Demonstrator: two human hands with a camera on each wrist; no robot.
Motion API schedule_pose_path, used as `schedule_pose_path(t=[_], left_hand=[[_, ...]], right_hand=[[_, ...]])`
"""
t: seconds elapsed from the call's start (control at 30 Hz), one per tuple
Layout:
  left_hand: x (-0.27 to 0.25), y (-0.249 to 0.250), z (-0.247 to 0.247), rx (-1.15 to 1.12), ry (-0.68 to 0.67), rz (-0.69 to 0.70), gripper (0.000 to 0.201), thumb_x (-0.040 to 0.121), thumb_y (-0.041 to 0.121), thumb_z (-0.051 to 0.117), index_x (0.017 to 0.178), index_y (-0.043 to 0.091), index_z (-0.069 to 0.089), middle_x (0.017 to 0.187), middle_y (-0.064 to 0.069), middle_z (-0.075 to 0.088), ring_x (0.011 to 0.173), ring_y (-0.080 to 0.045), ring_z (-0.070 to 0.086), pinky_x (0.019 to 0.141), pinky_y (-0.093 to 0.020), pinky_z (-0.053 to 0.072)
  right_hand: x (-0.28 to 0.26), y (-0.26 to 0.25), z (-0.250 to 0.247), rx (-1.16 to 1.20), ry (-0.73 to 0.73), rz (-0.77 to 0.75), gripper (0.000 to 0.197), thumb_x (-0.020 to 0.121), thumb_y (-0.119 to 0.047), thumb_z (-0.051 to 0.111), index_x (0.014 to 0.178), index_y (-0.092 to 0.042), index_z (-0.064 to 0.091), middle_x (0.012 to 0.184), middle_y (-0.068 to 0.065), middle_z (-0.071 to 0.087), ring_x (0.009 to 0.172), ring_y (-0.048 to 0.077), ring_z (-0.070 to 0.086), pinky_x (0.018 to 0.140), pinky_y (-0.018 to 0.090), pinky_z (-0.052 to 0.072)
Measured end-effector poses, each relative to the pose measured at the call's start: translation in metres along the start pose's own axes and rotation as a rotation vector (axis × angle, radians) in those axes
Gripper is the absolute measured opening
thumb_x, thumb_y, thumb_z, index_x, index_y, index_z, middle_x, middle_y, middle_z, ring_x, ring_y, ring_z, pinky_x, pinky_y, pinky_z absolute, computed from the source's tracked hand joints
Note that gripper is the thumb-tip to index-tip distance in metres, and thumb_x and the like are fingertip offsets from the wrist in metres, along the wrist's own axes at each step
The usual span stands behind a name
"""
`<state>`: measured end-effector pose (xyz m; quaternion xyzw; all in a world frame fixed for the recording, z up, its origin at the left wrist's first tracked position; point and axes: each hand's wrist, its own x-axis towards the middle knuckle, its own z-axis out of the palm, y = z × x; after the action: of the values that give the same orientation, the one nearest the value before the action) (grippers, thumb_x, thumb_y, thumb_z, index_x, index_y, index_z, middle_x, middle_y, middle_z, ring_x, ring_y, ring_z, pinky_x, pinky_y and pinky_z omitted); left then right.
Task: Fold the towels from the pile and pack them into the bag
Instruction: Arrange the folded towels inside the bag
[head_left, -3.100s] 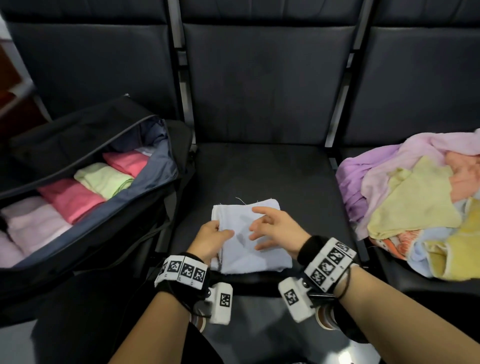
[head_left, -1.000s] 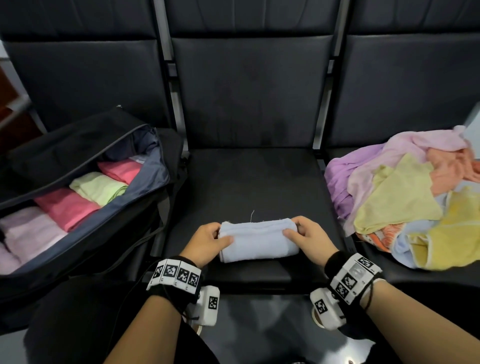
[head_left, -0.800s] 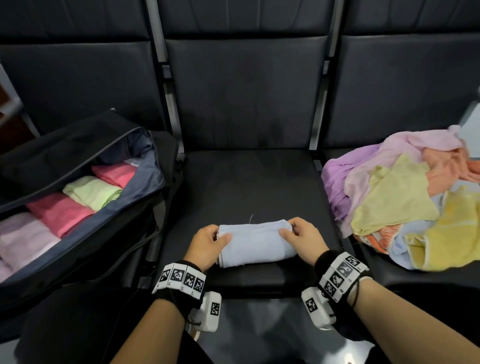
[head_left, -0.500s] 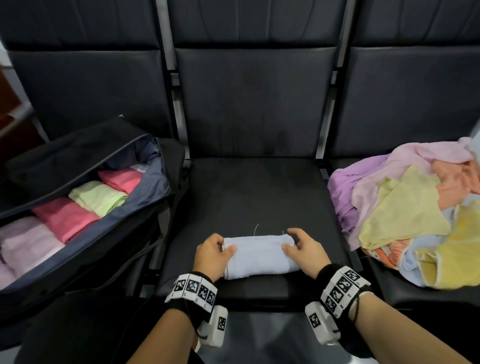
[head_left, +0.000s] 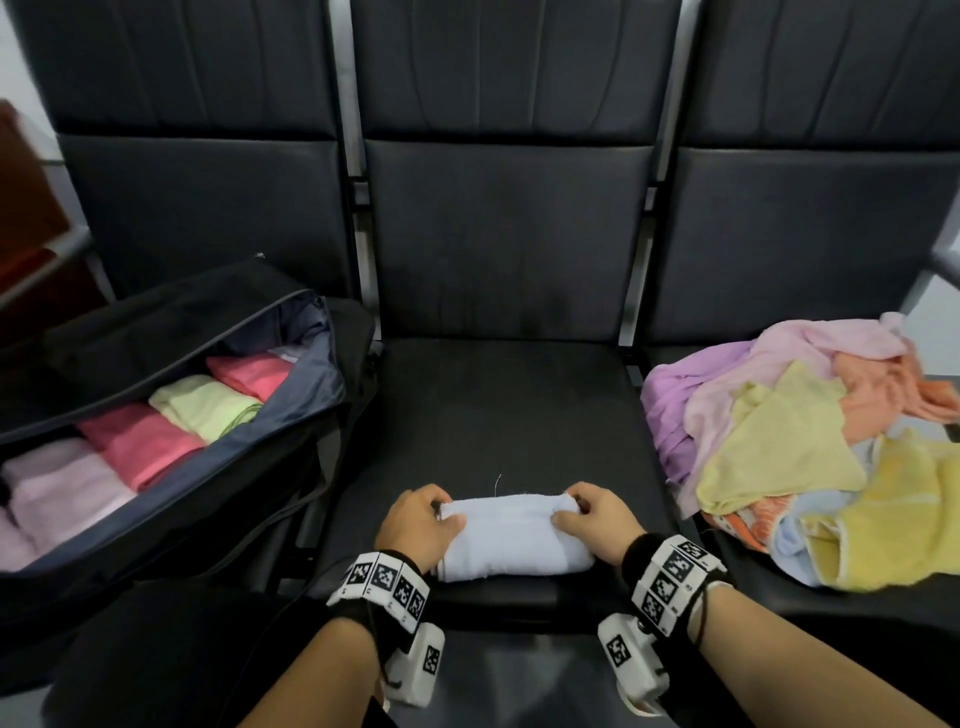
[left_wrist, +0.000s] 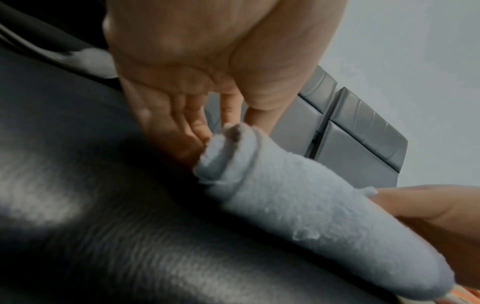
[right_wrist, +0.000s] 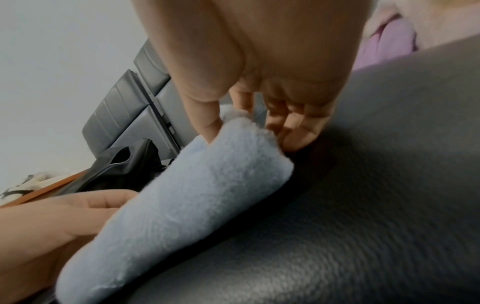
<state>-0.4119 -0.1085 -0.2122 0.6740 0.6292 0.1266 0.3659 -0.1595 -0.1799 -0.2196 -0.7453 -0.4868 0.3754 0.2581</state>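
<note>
While both hands (head_left: 422, 525) (head_left: 597, 522) grip its ends, the rolled towel (head_left: 511, 535) lies left-to-right

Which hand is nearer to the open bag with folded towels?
Left. The left hand grips the rolled towel's end facing the bag; the right hand grips the far end, beside the pile.

bare forearms, each with a black wrist strap (head_left: 647, 558) carrying white tags (head_left: 383, 578) with black square codes, small white camera (head_left: 420, 660) beneath.
</note>
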Motion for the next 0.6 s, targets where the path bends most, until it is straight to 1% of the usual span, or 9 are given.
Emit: schedule_pose_path(t=[0.07,0.13,0.2,0.3,0.33,0.4,0.47,0.53,0.6], left_hand=[[-0.004,0.006,-0.001,0.059,0.001,0.009,0.019,0.079,0.028,0.067,0.096,0.035,0.066,0.107,0.003,0.057,0.105,-0.021,0.057,0.092,-0.031,0.048],[-0.007,0.015,-0.004,0.051,-0.055,0.112,0.046,0.073,0.023,0.064,0.117,0.035,0.062,0.124,0.006,0.053,0.121,-0.02,0.047,0.104,-0.033,0.042],[-0.01,0.025,-0.011,-0.013,-0.166,0.25,0.076,0.063,0.027,0.063,0.138,0.033,0.049,0.14,0.01,0.045,0.132,-0.014,0.039,0.112,-0.031,0.036],[-0.009,0.037,-0.024,-0.154,-0.328,0.352,0.095,0.058,0.029,0.073,0.146,0.036,0.038,0.141,0.01,0.049,0.131,-0.009,0.047,0.11,-0.033,0.044],[-0.009,0.04,-0.029,-0.182,-0.359,0.364,0.091,0.057,0.029,0.077,0.141,0.04,0.042,0.133,0.011,0.056,0.123,-0.006,0.054,0.103,-0.034,0.049],[-0.01,0.043,-0.038,-0.185,-0.333,0.383,0.07,0.059,0.028,0.082,0.121,0.044,0.055,0.113,0.015,0.065,0.106,-0.001,0.062,0.092,-0.034,0.055],[-0.011,0.043,-0.051,-0.216,-0.29,0.38,0.05,0.062,0.027,0.083,0.107,0.035,0.063,0.101,0.009,0.07,0.095,-0.005,0.066,0.087,-0.039,0.056],[-0.01,0.041,-0.066,-0.27,-0.276,0.368,0.044,0.064,0.025,0.082,0.105,0.022,0.066,0.098,0.001,0.072,0.093,-0.017,0.068,0.086,-0.045,0.056],[-0.007,0.037,-0.083,-0.312,-0.256,0.356,0.041,0.069,0.02,0.081,0.107,0.016,0.066,0.099,-0.003,0.072,0.095,-0.02,0.069,0.087,-0.045,0.056]], right_hand=[[-0.007,-0.012,-0.005,0.047,0.029,-0.053,0.015,0.077,-0.014,0.075,0.081,-0.021,0.063,0.076,-0.003,0.063,0.075,0.014,0.057,0.075,0.034,0.048],[-0.012,-0.031,-0.013,0.073,0.058,-0.145,0.017,0.073,-0.015,0.077,0.081,-0.021,0.063,0.075,-0.005,0.064,0.072,0.01,0.057,0.073,0.031,0.047],[-0.017,-0.056,-0.023,0.057,0.039,-0.265,0.019,0.069,-0.022,0.076,0.084,-0.024,0.064,0.079,-0.007,0.067,0.073,0.006,0.059,0.073,0.028,0.049],[-0.024,-0.098,-0.034,-0.033,-0.071,-0.436,0.023,0.069,-0.031,0.07,0.091,-0.033,0.063,0.088,-0.012,0.068,0.083,0.004,0.064,0.075,0.022,0.052],[-0.025,-0.112,-0.035,-0.076,-0.105,-0.478,0.024,0.07,-0.031,0.069,0.093,-0.035,0.063,0.091,-0.012,0.068,0.087,0.005,0.064,0.076,0.023,0.053],[-0.025,-0.136,-0.035,-0.153,-0.16,-0.54,0.025,0.072,-0.03,0.067,0.097,-0.035,0.063,0.094,-0.013,0.068,0.091,0.006,0.065,0.079,0.027,0.054],[-0.02,-0.155,-0.034,-0.18,-0.204,-0.578,0.026,0.073,-0.024,0.066,0.098,-0.032,0.064,0.095,-0.012,0.069,0.093,0.007,0.066,0.081,0.032,0.055],[-0.013,-0.174,-0.03,-0.177,-0.221,-0.605,0.029,0.073,-0.016,0.067,0.099,-0.03,0.066,0.095,-0.011,0.07,0.093,0.007,0.067,0.081,0.031,0.056],[-0.003,-0.193,-0.025,-0.138,-0.233,-0.62,0.032,0.074,-0.009,0.069,0.1,-0.027,0.068,0.096,-0.011,0.071,0.094,0.006,0.067,0.082,0.026,0.056]])
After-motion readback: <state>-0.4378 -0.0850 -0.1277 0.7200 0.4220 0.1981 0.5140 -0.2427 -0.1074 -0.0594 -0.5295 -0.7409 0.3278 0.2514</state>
